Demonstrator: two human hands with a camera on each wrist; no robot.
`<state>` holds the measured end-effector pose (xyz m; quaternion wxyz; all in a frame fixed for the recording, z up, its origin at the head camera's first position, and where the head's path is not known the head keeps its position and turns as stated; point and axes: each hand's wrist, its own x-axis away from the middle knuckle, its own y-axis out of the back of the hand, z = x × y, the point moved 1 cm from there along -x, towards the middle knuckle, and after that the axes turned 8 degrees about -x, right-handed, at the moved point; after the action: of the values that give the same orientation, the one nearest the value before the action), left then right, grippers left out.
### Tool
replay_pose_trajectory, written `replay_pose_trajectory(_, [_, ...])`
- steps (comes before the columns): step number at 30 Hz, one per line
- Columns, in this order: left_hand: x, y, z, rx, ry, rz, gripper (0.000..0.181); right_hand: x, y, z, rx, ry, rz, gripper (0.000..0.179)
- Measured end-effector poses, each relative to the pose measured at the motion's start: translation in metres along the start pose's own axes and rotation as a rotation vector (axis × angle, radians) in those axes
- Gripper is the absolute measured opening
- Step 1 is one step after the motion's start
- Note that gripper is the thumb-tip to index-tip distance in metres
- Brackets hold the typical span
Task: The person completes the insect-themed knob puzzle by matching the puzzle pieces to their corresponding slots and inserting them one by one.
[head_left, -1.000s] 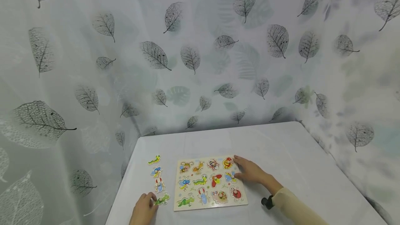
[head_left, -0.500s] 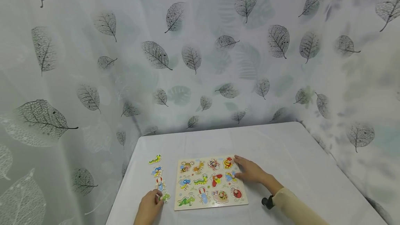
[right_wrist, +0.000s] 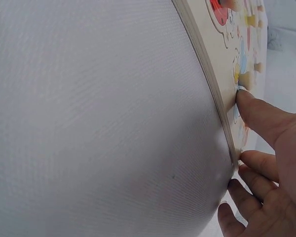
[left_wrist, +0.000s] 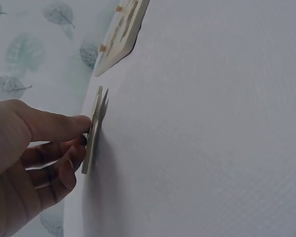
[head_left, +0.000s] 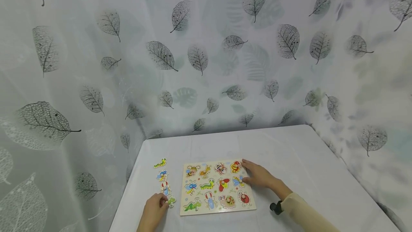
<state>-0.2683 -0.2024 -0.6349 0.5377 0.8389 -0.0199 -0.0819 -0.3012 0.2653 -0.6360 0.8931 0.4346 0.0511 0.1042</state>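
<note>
My left hand (head_left: 153,211) pinches a green grasshopper puzzle piece (head_left: 172,201) at the table's left side. In the left wrist view this thin wooden piece (left_wrist: 92,143) shows edge-on, close over the white cloth, thumb and forefinger at its upper face. To its right lies the wooden insect puzzle board (head_left: 217,212), its places showing bees, a spider, a ladybug, a snail and other insects. My right hand (head_left: 260,175) rests at the board's upper right edge. The right wrist view shows the thumb (right_wrist: 259,113) on the board's face and the other fingers along its side.
Above the left hand, a stag beetle piece (head_left: 165,188), a blue fly piece (head_left: 162,175) and a caterpillar piece (head_left: 160,163) lie in a column. A black device (head_left: 275,208) sits at the right wrist. Leaf-printed curtains (head_left: 206,88) surround the white table (head_left: 299,160).
My left hand has shifted slightly right with the grasshopper piece, nearer the board and the column of pieces. My right hand stays at the board's edge.
</note>
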Motion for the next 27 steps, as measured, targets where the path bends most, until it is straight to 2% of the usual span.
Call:
replay_pose_trajectory(10, [-0.001, 0.003, -0.017, 0.042, -0.060, 0.004, 0.014, 0.000, -0.001, -0.001, -0.002, -0.004, -0.001, 0.077])
replay_pose_trajectory(14, [0.000, 0.003, -0.029, 0.062, -0.090, 0.027, 0.014, 0.000, -0.001, -0.003, -0.003, -0.004, 0.000, 0.077])
replay_pose_trajectory(22, [0.001, 0.003, -0.057, 0.086, -0.159, 0.115, 0.010, -0.002, -0.001, -0.007, -0.001, 0.011, -0.001, 0.078])
replay_pose_trajectory(27, [0.002, 0.001, -0.067, 0.100, -0.184, 0.124, 0.011, -0.003, -0.003, -0.007, 0.003, -0.001, 0.006, 0.079])
